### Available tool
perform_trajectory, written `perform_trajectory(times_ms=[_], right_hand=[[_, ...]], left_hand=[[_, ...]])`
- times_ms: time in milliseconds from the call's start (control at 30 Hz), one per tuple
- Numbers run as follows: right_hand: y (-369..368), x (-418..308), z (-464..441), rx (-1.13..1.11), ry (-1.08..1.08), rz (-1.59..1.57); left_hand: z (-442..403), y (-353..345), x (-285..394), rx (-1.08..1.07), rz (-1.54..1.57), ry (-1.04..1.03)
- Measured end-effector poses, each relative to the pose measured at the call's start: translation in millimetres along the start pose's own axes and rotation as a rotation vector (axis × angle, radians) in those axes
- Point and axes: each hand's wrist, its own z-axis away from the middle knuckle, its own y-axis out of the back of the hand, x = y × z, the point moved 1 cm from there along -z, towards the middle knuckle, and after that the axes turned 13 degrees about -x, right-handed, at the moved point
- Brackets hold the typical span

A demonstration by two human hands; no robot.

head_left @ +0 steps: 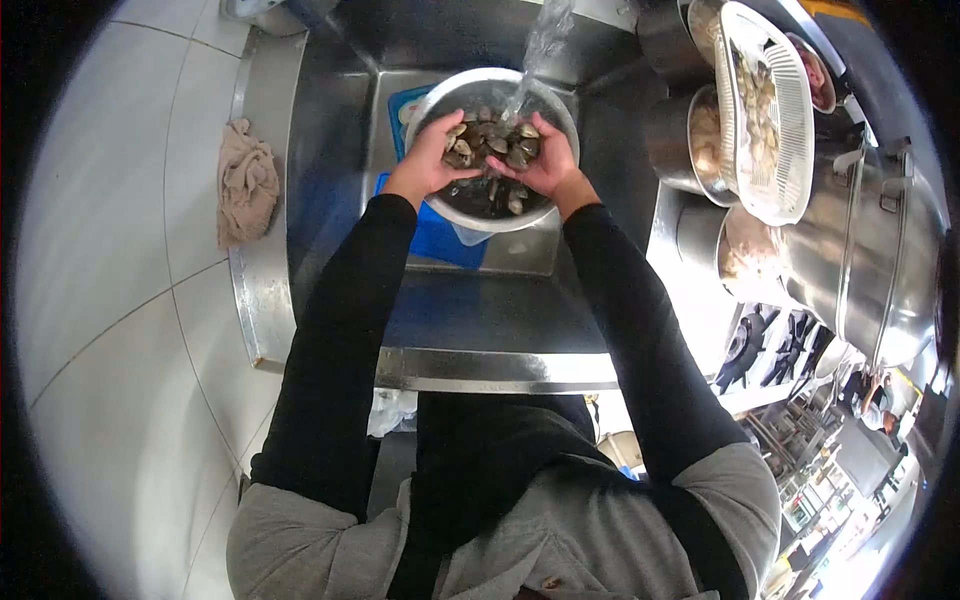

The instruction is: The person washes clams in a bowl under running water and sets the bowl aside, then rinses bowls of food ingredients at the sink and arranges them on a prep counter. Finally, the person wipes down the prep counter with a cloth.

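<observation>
A round metal bowl (474, 222) stands in a steel sink (480, 318), with dark water and clams (497, 146) in it. From above, a stream of running water (548, 45) falls into the bowl. My left hand (432, 158) is cupped around clams on the bowl's left side. On the right side, my right hand (548, 160) curls around more clams, its fingers close to the left hand's. Both hands are bare and hold the clams between them. Some fingertips are hidden by shells and water.
Under the bowl lies a blue tray or board (440, 240). A beige cloth (247, 185) hangs on the sink's left edge. To the right are a white basket of shellfish (745, 190), metal pots (705, 140) and a stove (765, 345). Another person (875, 410) is far off at right.
</observation>
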Motion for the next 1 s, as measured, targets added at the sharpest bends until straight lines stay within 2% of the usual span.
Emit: perform_trajectory(times_ms=[33, 67, 133, 167, 200, 233, 267, 300, 333, 433, 500, 600, 633, 733, 767, 800, 833, 900, 1000], right_hand=[[7.5, 2.4, -0.2, -0.001, -0.011, 0.039], [17.9, 1.1, -5.8, -0.003, -0.024, 0.079], [21.9, -7.3, -13.0, -0.037, -0.032, 0.191], [15.9, -10.9, -13.1, 0.057, -0.047, 0.352], [8.7, -13.8, -14.3, 0.152, -0.066, 0.513], [7.9, -14.4, -14.1, 0.249, -0.087, 0.671], [19.2, -17.4, -13.6, 0.298, -0.179, 1.089], [34.4, -9.7, -17.9, 0.279, -0.208, 1.173], [55.0, 3.8, -24.0, 0.257, -0.235, 1.257], [105.3, 30.9, -45.0, 0.188, -0.300, 1.529], [113.0, 48.2, -41.3, 0.219, -0.330, 1.300], [40.4, 41.2, -11.8, 0.353, -0.272, 0.396], [34.4, 36.3, -8.6, 0.345, -0.288, 0.439], [30.5, 24.7, 0.1, 0.335, -0.359, 0.500], [33.1, 17.5, 1.8, 0.234, -0.389, 0.476], [31.1, 7.6, 3.5, 0.131, -0.417, 0.457], [21.3, 2.4, 7.7, 0.031, -0.446, 0.433], [-1.2, -8.4, 18.8, 0.011, -0.368, 0.471], [-23.9, -13.4, 32.3, -0.079, -0.269, 0.605]], left_hand=[[1.4, -2.0, -6.7, 0.137, -0.161, 0.032], [6.9, -1.0, -13.5, 0.153, -0.359, -0.025], [-18.1, 27.0, -38.4, 0.351, -0.962, -0.390], [-29.4, 40.6, -49.4, 0.445, -1.261, -0.579], [-30.4, 41.9, -51.0, 0.298, -1.332, -0.648], [-35.5, 38.4, -61.6, 0.235, -1.383, -0.485], [-42.1, 30.9, -75.4, 0.172, -1.427, -0.322], [-44.9, 27.3, -83.2, 0.111, -1.465, -0.159], [-81.7, 55.9, -115.1, 0.042, -1.547, -0.105], [-86.0, 32.2, -116.9, 0.205, -1.053, 0.134], [-81.1, 34.7, -116.3, 0.142, -0.603, 0.188], [-71.6, 39.6, -111.4, 0.040, -0.146, 0.215], [-61.0, 33.3, -102.5, 0.005, -0.078, 0.229], [-30.4, 27.3, -67.8, -0.090, -0.056, 0.316], [-21.9, 26.7, -54.9, -0.109, -0.073, 0.352], [-10.8, 24.8, -41.7, -0.232, -0.107, 0.345], [-1.5, 24.0, -32.9, -0.305, -0.144, 0.321], [14.6, 15.6, -14.6, -0.454, -0.223, 0.267], [35.6, -3.4, -5.4, -0.408, -0.434, 0.102]])
